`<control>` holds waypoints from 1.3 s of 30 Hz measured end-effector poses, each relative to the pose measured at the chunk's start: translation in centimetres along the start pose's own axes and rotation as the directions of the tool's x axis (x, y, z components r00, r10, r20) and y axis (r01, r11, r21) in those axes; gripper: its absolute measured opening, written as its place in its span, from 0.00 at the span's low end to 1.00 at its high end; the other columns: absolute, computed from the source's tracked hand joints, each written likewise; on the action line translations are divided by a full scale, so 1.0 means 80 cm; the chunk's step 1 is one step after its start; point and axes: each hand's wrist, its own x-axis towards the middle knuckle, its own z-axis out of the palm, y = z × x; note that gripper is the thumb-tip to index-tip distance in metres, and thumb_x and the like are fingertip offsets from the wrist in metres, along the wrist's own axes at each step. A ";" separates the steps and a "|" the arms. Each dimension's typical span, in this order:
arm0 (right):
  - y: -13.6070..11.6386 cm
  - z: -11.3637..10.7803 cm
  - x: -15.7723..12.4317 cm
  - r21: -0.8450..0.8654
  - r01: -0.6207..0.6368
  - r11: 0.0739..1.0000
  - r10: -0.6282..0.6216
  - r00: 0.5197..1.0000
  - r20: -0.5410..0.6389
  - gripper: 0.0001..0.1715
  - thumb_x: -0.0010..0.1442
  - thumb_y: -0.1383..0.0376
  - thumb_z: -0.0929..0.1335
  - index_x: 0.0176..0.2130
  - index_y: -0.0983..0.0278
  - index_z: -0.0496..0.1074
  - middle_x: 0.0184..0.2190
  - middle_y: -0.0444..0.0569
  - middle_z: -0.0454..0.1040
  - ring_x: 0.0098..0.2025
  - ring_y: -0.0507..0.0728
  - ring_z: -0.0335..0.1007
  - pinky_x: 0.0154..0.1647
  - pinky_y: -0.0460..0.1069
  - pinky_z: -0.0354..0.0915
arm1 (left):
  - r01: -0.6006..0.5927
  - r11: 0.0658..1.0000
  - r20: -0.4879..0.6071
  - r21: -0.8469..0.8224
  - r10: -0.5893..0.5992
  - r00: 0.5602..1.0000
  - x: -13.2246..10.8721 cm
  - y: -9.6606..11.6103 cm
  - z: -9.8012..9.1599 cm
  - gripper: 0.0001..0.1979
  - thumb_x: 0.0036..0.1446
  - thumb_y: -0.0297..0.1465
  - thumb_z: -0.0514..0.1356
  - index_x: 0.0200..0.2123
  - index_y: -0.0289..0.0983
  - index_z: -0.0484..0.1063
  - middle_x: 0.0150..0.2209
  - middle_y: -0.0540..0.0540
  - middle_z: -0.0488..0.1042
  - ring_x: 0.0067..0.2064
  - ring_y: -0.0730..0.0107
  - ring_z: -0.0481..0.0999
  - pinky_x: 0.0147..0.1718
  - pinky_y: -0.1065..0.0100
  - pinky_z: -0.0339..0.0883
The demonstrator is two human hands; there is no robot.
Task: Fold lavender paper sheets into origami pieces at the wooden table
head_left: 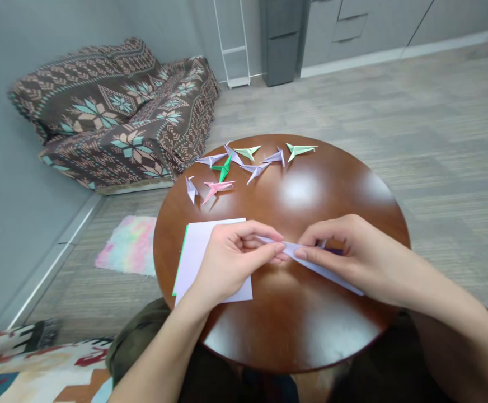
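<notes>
A folded strip of pale lavender origami paper [325,272] is held between my two hands above the round table. My left hand [238,252] pinches its left tip between thumb and fingers. Farther along the strip, my right hand [345,246] grips it with thumb and index finger, and its lower end sticks out below the palm. Part of the paper is hidden behind the right fingers. Beneath my left hand lies a stack of lavender paper sheets [202,240], with a green edge showing on its left side.
Several folded paper birds lie at the table's far left, among them a pink one [217,189], a dark green one [224,168] and a light green one [298,150]. Beyond the brown table [353,184] stand a covered sofa [130,123] and a fluffy mat [128,246].
</notes>
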 end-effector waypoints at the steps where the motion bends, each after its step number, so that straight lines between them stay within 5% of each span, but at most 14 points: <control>1: 0.000 0.000 0.000 0.000 -0.002 1.000 0.002 1.000 -0.004 0.15 0.67 0.55 0.70 0.35 0.61 0.82 0.25 0.42 0.78 0.26 0.52 0.65 0.27 0.48 0.57 | 0.004 1.000 -0.005 -0.011 -0.004 1.000 0.000 0.000 0.000 0.05 0.53 0.24 0.73 0.32 0.33 0.81 0.28 0.47 0.85 0.32 0.65 0.87 0.33 0.76 0.82; 10: -0.005 0.002 0.006 0.123 -0.005 0.992 0.019 0.993 -0.115 0.17 0.67 0.55 0.69 0.31 0.61 0.82 0.26 0.43 0.79 0.27 0.52 0.68 0.27 0.46 0.61 | 0.011 0.973 -0.027 -0.229 -0.018 0.999 0.006 -0.017 0.006 0.06 0.55 0.29 0.73 0.34 0.35 0.79 0.28 0.48 0.85 0.32 0.72 0.86 0.32 0.80 0.79; 39: -0.011 0.019 0.015 0.235 0.006 0.972 0.015 0.996 -0.086 0.15 0.66 0.58 0.70 0.33 0.64 0.81 0.26 0.45 0.79 0.28 0.53 0.70 0.27 0.45 0.61 | -0.073 0.986 -0.199 -0.150 0.042 0.979 0.003 -0.018 0.009 0.10 0.55 0.33 0.71 0.27 0.36 0.75 0.22 0.51 0.78 0.25 0.73 0.79 0.29 0.74 0.76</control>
